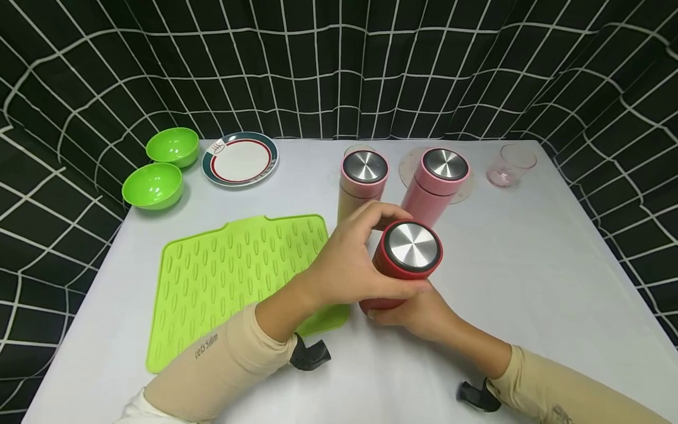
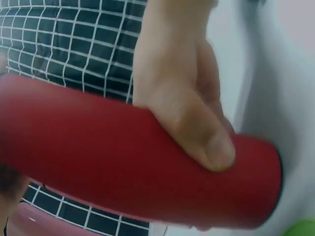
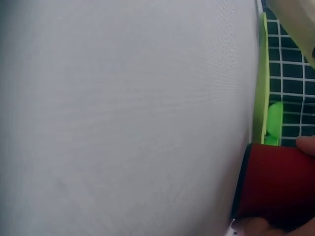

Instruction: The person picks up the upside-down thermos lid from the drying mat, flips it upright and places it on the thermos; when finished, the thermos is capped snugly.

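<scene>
A red flask [image 1: 394,277] with a steel lid [image 1: 412,246] is held tilted above the white table [image 1: 529,277], lid toward the camera. My left hand [image 1: 365,253] grips its upper end, fingers curled round the rim just below the lid. My right hand [image 1: 415,315] grips the lower body from underneath. In the left wrist view the red flask [image 2: 123,162] runs across the frame, with the right hand's thumb [image 2: 211,145] pressed on it near the base. The right wrist view catches only the red flask's [image 3: 278,187] end over the table.
Behind the hands stand a beige flask [image 1: 362,176] and a pink flask [image 1: 439,176], the pink one on a round coaster [image 1: 410,162]. A green ribbed mat [image 1: 233,277] lies at the left. Two green bowls [image 1: 159,171], a plate [image 1: 240,159] and a pink glass [image 1: 511,165] sit along the back.
</scene>
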The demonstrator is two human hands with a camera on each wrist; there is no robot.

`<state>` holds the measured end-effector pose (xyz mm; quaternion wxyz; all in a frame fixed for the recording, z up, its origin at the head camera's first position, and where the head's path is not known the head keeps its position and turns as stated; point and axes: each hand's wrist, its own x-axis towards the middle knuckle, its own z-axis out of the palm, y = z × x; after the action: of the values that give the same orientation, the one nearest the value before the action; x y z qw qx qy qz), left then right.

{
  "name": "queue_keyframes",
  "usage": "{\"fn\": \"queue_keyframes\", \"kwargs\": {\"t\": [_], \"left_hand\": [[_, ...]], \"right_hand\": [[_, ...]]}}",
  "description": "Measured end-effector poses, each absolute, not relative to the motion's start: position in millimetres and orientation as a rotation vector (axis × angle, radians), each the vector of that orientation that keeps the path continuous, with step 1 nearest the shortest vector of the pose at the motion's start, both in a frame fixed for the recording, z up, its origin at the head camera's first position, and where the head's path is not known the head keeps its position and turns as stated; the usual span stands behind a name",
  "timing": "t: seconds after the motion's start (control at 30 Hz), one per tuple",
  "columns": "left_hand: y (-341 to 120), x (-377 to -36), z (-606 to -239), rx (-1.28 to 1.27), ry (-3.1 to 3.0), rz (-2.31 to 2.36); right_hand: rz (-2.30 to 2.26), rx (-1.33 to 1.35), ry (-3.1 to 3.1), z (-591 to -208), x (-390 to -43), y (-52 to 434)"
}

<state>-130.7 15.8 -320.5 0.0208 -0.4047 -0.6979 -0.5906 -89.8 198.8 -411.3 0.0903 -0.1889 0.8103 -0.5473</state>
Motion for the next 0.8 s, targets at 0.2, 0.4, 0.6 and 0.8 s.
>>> {"fn": "queue_keyframes", "kwargs": {"t": [0.2, 0.4, 0.6, 0.8], "left_hand": [[11.5, -148.0, -322.3, -1.444, -2.067, -2.210], [13.6, -145.0, -324.1, -1.458, -2.200, -2.128], [21.6, -115.6, -326.2, -0.994, -2.182, -1.685], [17.1, -130.0, -329.5, -1.200, -2.036, -1.951]], "right_hand": [[-1.593, -0.541, 2.446, -412.5, -92.6, 202.5], [-1.654, -0.588, 2.380, -415.5, -92.4, 200.3], [-1.600, -0.590, 2.437, -413.8, -90.9, 196.7], [-1.573, -0.622, 2.454, -411.3, -93.1, 199.0]]}}
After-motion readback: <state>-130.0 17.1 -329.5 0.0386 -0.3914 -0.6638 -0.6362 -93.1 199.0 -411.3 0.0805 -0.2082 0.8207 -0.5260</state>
